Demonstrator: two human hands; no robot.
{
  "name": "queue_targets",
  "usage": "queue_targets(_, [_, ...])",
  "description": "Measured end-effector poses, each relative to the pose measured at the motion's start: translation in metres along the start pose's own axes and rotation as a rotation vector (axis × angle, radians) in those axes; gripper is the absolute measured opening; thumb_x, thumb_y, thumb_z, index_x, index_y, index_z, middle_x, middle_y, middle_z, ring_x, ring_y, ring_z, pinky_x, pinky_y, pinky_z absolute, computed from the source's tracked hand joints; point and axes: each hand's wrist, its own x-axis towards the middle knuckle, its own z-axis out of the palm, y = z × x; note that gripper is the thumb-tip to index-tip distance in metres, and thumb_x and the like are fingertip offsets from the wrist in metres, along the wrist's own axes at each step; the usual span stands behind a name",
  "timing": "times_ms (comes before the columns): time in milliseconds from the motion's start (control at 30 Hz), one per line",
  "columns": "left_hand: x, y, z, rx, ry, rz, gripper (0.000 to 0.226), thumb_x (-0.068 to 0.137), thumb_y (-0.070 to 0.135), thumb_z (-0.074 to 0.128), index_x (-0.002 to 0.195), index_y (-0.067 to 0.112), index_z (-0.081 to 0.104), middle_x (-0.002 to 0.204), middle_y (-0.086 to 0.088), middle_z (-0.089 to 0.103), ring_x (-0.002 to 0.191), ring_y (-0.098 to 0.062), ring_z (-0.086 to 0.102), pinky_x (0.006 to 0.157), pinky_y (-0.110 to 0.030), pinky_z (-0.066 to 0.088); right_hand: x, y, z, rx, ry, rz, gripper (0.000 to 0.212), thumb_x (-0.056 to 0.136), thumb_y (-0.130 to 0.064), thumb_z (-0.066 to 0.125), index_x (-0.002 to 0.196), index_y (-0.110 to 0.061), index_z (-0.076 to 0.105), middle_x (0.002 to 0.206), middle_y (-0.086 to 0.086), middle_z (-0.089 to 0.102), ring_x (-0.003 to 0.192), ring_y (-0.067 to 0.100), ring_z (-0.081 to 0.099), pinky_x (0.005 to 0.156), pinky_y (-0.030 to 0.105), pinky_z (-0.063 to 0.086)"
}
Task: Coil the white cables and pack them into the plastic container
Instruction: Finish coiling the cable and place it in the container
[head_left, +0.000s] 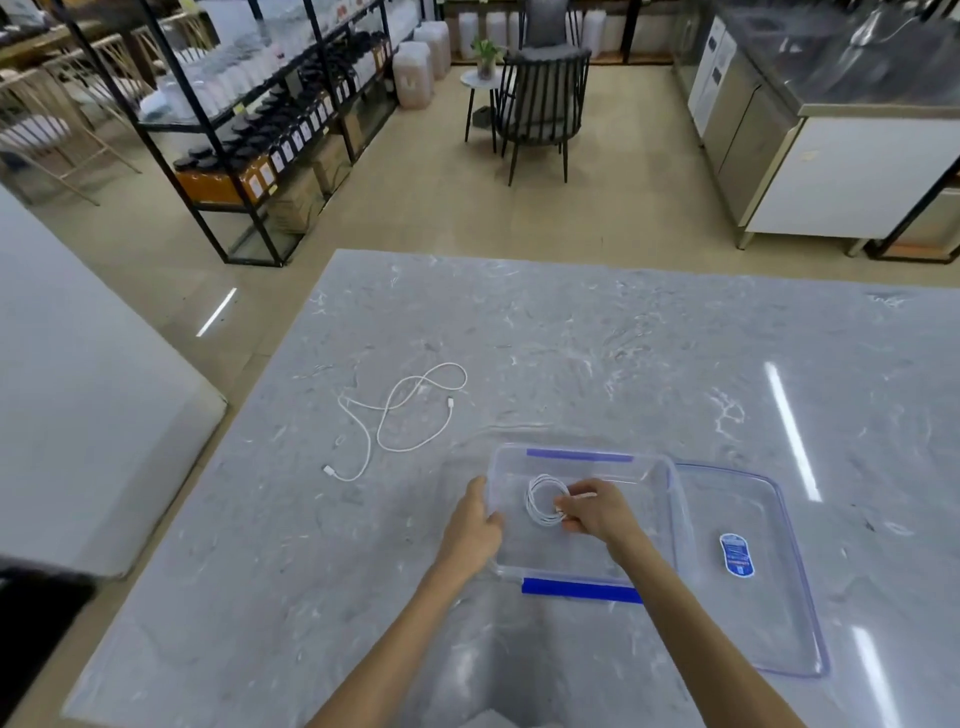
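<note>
The right hand (597, 512) is pinching a coiled cable (543, 499) at the side of the coil, and it is holding the coil low inside the clear container (675, 499), a little toward the far left part of it. I cannot tell if the coil is already touching the bottom. The left hand (475, 519) is gripping the left wall of the container, with fingers curled over the rim, and so it is keeping the box steady on the table (571, 338).

The second cable (410, 410) is lying loose on the table, not coiled, well apart from the container. It is lying forward and to the left of the box. Its sprawl is running on a diagonal, from a plug at the near left end to a wide loop at the far right end.

This is, in my judgement, the relation that matters for the next move. The loose cable is lying on the left hand's side, and the left hand is clearly nearer to it than the right hand, which is busy inside the box. The lid (769, 597) is lying flat just beside the container on the right, away from this path.
</note>
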Motion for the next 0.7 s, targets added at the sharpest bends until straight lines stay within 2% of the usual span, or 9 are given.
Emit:
queue_targets(67, [0.004, -0.008, 0.002, -0.013, 0.004, 0.004, 0.058, 0.089, 0.001, 0.051, 0.142, 0.018, 0.037, 0.124, -0.014, 0.062, 0.106, -0.031, 0.062, 0.095, -0.037, 0.049, 0.01, 0.002, 0.015, -0.004, -0.043, 0.018, 0.012, 0.081, -0.011, 0.074, 0.09, -0.005, 0.07, 0.074, 0.012, 0.07, 0.061, 0.021, 0.065, 0.073, 0.04, 0.061])
queue_targets(233, [0.004, -0.011, -0.001, -0.025, -0.014, 0.0, 0.061, 0.09, 0.006, 0.053, 0.144, 0.025, 0.035, 0.13, -0.006, 0.058, 0.106, -0.021, 0.059, 0.088, -0.027, 0.044, 0.025, -0.001, 0.036, -0.07, -0.014, -0.002, 0.011, 0.083, -0.023, 0.074, 0.082, -0.012, 0.072, 0.074, 0.008, 0.074, 0.062, 0.018, 0.07, 0.074, 0.034, 0.061])
queue_targets(333, [0.002, -0.013, 0.0, -0.044, -0.013, 0.004, 0.06, 0.092, 0.01, 0.054, 0.146, 0.026, 0.034, 0.137, -0.006, 0.056, 0.12, -0.024, 0.057, 0.102, -0.034, 0.045, 0.029, 0.0, 0.04, -0.134, 0.038, -0.026, 0.022, 0.084, -0.03, 0.073, 0.096, -0.013, 0.067, 0.088, 0.007, 0.074, 0.079, 0.023, 0.073, 0.081, 0.036, 0.059])
queue_targets(433, [0.0, -0.016, 0.001, -0.064, -0.006, 0.014, 0.059, 0.093, 0.01, 0.055, 0.146, 0.026, 0.035, 0.139, -0.007, 0.056, 0.123, -0.024, 0.056, 0.105, -0.036, 0.043, 0.029, 0.003, 0.04, -0.178, 0.051, -0.069, 0.032, 0.091, -0.035, 0.064, 0.111, -0.01, 0.064, 0.102, 0.009, 0.071, 0.091, 0.027, 0.069, 0.086, 0.036, 0.055])
queue_targets(567, [0.0, -0.017, 0.002, -0.074, -0.005, 0.026, 0.06, 0.093, 0.012, 0.055, 0.147, 0.026, 0.034, 0.14, -0.007, 0.055, 0.124, -0.025, 0.055, 0.106, -0.041, 0.043, 0.025, 0.01, 0.037, -0.152, 0.063, -0.093, 0.034, 0.1, -0.031, 0.048, 0.12, -0.008, 0.063, 0.104, 0.014, 0.07, 0.084, 0.022, 0.062, 0.082, 0.036, 0.054])
queue_targets(633, [0.0, -0.017, 0.002, -0.077, -0.005, 0.031, 0.059, 0.093, 0.014, 0.055, 0.147, 0.028, 0.034, 0.14, -0.007, 0.055, 0.124, -0.025, 0.055, 0.106, -0.042, 0.044, 0.023, 0.012, 0.036, -0.097, 0.069, -0.073, 0.031, 0.1, -0.027, 0.049, 0.119, -0.008, 0.064, 0.101, 0.012, 0.07, 0.075, 0.018, 0.063, 0.077, 0.033, 0.057])
queue_targets(700, [0.0, -0.017, 0.003, -0.081, -0.007, 0.033, 0.059, 0.094, 0.013, 0.054, 0.148, 0.027, 0.033, 0.142, -0.006, 0.054, 0.126, -0.026, 0.054, 0.107, -0.041, 0.043, 0.021, 0.014, 0.038, -0.038, 0.057, -0.05, 0.027, 0.097, -0.024, 0.056, 0.117, -0.008, 0.065, 0.096, 0.007, 0.07, 0.069, 0.013, 0.065, 0.067, 0.024, 0.058])
